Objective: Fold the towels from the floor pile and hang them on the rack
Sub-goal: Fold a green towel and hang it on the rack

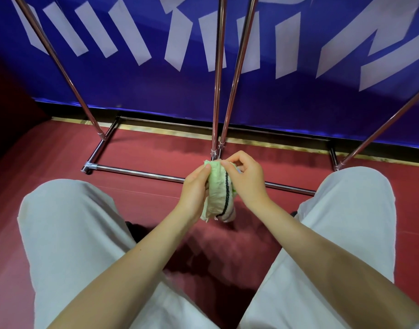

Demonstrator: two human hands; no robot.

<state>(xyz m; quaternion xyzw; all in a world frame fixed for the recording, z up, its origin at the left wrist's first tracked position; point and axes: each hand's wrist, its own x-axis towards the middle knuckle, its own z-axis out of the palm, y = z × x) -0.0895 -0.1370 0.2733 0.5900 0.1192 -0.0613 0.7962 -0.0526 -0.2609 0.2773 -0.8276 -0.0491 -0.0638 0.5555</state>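
A small pale green towel (pixel 215 193) with a black stripe hangs bunched between both hands, above the red floor. My left hand (pixel 194 188) grips its left side, thumb pressed near the top edge. My right hand (pixel 247 179) pinches the top right edge with curled fingers. The chrome rack (pixel 218 91) stands just beyond, its uprights rising out of view and its base bar (pixel 142 172) lying on the floor behind my hands. No floor pile is in view.
My two knees in light grey trousers (pixel 73 233) frame the hands left and right. A blue banner with white lettering (pixel 132 79) backs the rack. Red floor (pixel 156 153) lies inside the rack's base frame.
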